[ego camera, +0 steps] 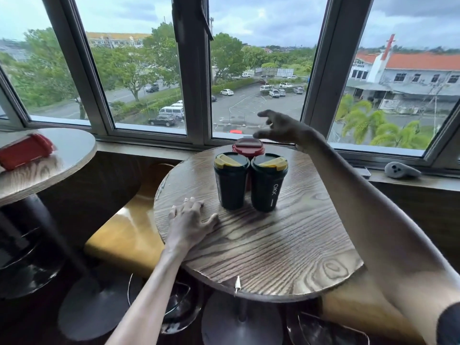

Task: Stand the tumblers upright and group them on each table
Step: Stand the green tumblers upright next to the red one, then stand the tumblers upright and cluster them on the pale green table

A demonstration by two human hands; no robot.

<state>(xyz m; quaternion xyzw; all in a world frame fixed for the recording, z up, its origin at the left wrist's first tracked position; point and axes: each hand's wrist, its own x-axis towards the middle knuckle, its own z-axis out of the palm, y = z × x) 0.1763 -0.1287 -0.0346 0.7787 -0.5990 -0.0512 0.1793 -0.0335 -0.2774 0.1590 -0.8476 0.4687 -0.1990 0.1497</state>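
Head view, looking down at near tabletop (273,245), round, wood grain, by the window. Counting three tumblers on it, all upright, packed in a tight triangle on the far half. Left dark tumbler (230,185) and right dark tumbler (267,188) in front, yellow-flap lids, side by side, touching or nearly so. Red tumbler (247,146) behind, in the gap between them, mostly hidden, lid showing. Reads as grouped; looks done for this tabletop.

Right hand (281,128) hovering just above and behind red tumbler's lid. Fingers (263,113) spread apart, loosely curved, clamped on nothing. Thumb close over lid rim; can't tell contact from this angle. Left hand (189,220) flat on near tabletop by its left edge, short of the dark pair, fingers (191,202) straight and slightly splayed, holding nothing. Probably bracing.

Step in hand, best guess: tail end of placing red tumbler, letting go or about to pull clear.

Second tabletop (62,158) off to the left, at frame edge. Lying red tumbler (25,151) on it, on its side, blurred. Can't see whether more sit out of view.

Next move, as judged: lift right hand up and back, avoiding red lid and front pair. Then shift over to second tabletop, grip lying red tumbler round its body, tip upright, set down away from the rim. Round body, so likely to roll if nudged. Worth checking there for others to group beside it.
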